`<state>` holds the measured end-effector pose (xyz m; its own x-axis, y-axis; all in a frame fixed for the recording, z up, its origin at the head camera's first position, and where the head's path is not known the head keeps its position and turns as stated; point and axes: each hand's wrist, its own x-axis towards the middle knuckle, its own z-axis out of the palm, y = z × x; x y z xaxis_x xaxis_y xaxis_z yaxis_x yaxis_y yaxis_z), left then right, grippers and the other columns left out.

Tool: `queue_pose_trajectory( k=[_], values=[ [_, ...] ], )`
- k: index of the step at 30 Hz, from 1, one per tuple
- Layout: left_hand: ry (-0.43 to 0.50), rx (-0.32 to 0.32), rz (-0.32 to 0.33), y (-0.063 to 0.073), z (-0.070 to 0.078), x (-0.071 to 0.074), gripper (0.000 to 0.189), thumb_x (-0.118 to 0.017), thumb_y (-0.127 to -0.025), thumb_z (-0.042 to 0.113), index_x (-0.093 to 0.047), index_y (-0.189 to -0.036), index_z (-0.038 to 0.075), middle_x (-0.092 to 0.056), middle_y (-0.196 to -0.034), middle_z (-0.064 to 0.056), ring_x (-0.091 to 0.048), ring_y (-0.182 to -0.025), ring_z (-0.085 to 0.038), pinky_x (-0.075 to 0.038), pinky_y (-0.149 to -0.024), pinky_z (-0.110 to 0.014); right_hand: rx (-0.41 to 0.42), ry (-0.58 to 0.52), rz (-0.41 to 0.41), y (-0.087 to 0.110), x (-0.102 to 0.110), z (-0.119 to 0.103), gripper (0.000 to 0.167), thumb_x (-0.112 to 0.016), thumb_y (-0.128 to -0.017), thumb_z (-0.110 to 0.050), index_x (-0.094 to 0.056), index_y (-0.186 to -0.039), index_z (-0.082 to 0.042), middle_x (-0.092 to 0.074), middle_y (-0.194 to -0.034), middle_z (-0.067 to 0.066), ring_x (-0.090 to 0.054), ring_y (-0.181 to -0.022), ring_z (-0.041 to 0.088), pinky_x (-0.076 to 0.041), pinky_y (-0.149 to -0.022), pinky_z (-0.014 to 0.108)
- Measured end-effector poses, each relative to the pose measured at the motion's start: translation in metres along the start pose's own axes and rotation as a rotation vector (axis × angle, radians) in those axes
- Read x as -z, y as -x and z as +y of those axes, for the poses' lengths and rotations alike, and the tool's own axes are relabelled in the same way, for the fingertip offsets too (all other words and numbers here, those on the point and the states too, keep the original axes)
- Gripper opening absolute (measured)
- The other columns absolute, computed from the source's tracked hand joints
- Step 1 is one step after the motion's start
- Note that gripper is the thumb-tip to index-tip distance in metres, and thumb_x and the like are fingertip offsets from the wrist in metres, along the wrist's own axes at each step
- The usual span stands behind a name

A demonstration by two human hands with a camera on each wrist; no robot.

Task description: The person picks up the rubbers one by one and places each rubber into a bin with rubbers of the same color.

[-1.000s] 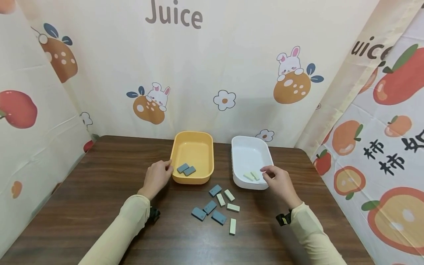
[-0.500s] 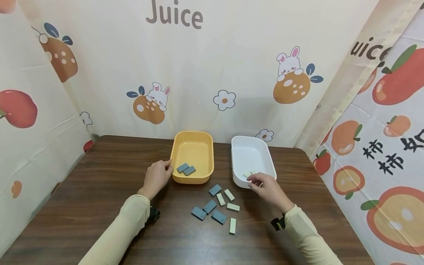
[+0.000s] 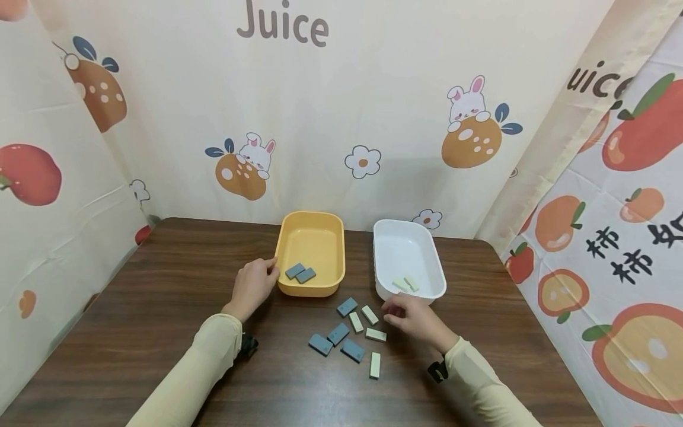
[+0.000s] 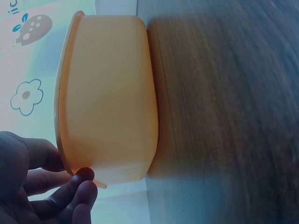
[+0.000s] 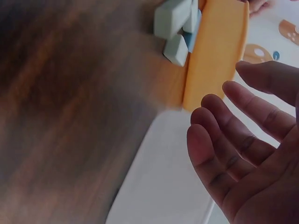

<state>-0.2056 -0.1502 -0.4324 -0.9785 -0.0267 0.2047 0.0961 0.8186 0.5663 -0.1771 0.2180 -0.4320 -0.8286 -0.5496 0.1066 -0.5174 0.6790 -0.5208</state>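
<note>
My left hand [image 3: 253, 287] pinches the near left rim of a yellow plastic bin [image 3: 315, 236]. In the left wrist view, thumb and fingers meet at the rim of that bin [image 4: 107, 93]. Two blue-grey rectangular blocks [image 3: 306, 275] lie inside it. My right hand [image 3: 415, 319] hovers just in front of a white bin [image 3: 392, 243], which has two pale green blocks [image 3: 411, 283] in it. The right wrist view shows the fingers of this hand [image 5: 252, 144] loosely bent, nothing between them. A pale green block [image 3: 369, 314] lies left of its fingertips.
Several more blue-grey blocks [image 3: 321, 344] and pale green blocks [image 3: 375, 365] are scattered on the brown wooden table [image 3: 213, 255], in front of the bins. A patterned curtain [image 3: 315, 118] hangs behind the table.
My right hand has come from the right side of the white bin, across its near rim, to the front left of it. The left hand has stayed on the yellow bin.
</note>
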Motion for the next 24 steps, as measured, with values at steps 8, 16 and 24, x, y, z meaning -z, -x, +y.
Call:
queue_pose_trajectory(
  k=[8,16,24],
  values=[
    [-0.007,0.006,0.003,0.0,0.0,-0.001,0.037,-0.056,-0.092,0.015,-0.065,-0.125,0.001,-0.057,-0.067,-0.01,-0.042,-0.053,-0.018,-0.034,-0.051,-0.027,-0.033,-0.029,-0.08,-0.002,-0.009,-0.006,0.012,-0.071,-0.086,-0.011,-0.071,-0.096,-0.006,-0.063,-0.082,-0.004,-0.053,-0.074,0.005,-0.045,-0.065,0.021],
    [0.016,0.016,0.001,-0.001,0.0,-0.001,0.037,-0.056,-0.092,0.014,-0.064,-0.125,-0.001,-0.058,-0.066,-0.01,-0.042,-0.054,-0.017,-0.035,-0.051,-0.027,0.0,0.027,-0.098,-0.002,-0.017,-0.008,0.012,-0.073,-0.085,-0.013,-0.071,-0.096,-0.007,-0.063,-0.081,-0.003,-0.053,-0.072,0.004,-0.046,-0.064,0.021],
    [0.021,0.024,-0.002,-0.001,0.001,0.0,0.037,-0.056,-0.092,0.014,-0.065,-0.124,-0.001,-0.064,-0.071,-0.013,-0.042,-0.054,-0.017,-0.035,-0.05,-0.026,0.017,0.038,-0.108,-0.002,-0.023,-0.01,0.012,-0.074,-0.083,-0.012,-0.071,-0.095,-0.008,-0.059,-0.077,-0.004,-0.049,-0.068,0.003,-0.042,-0.061,0.02]
  ],
)
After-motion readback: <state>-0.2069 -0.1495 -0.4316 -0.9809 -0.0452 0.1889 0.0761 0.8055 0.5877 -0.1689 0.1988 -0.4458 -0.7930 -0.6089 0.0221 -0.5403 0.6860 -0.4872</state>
